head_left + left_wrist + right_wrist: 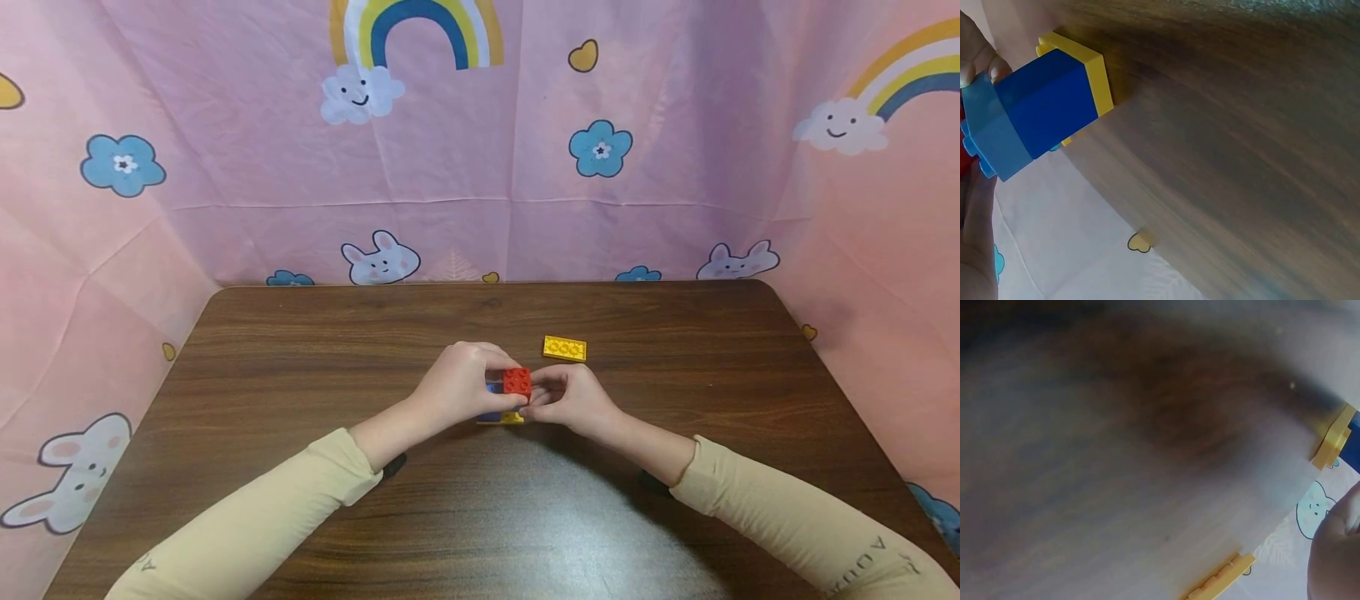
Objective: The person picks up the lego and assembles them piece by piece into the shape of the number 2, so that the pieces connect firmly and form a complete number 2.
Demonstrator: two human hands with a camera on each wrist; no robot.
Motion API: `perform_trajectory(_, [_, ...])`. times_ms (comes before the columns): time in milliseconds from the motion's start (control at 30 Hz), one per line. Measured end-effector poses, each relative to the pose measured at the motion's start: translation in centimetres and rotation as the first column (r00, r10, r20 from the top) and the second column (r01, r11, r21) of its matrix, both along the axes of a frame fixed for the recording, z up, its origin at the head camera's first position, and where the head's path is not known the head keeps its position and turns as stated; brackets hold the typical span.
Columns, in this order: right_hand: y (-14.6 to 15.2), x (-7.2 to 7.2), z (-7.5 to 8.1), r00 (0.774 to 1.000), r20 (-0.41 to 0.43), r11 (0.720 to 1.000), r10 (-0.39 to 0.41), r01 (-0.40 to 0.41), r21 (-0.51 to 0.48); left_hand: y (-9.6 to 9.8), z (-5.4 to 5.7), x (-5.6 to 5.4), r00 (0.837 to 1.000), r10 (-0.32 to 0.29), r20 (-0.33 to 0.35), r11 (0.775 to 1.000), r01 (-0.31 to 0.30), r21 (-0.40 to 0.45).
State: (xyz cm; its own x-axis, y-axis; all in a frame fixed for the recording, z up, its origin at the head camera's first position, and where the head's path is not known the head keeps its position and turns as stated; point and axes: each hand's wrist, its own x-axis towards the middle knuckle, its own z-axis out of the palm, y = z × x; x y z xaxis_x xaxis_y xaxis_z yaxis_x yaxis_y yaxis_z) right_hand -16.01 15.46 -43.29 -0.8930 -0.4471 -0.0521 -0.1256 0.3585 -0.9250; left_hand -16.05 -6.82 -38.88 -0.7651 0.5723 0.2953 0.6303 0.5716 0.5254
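Observation:
A red toy brick [517, 381] with studs on top sits between my left hand's [459, 379] thumb and fingers, which pinch it from front and back. Below it are a light blue brick [999, 128], a dark blue brick [1054, 103] and a flat yellow brick [1099, 81] at the bottom, stacked close over the table. My right hand [576, 398] curls its thumb and fingers at the stack's right side, right by the red brick. In the right wrist view only part of that hand shows, with the yellow base [1334, 437] beyond it.
A second flat yellow brick [565, 348] lies on the brown wooden table [360, 333], behind my right hand. Printed pink cloth [480, 167] hangs round the back and sides of the table.

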Motion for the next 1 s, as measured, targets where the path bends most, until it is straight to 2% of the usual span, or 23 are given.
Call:
perform_trajectory(500, [-0.05, 0.1, 0.08, 1.0, -0.019, 1.0, -0.01, 0.01, 0.012, -0.08, -0.33, -0.09, 0.999, 0.039, -0.02, 0.999, -0.04, -0.017])
perform_trajectory(1000, [0.04, 0.16, -0.12, 1.0, -0.016, 1.0, -0.023, 0.023, 0.012, -0.13, -0.9, -0.11, 0.998, 0.05, 0.03, 0.998, -0.052, 0.041])
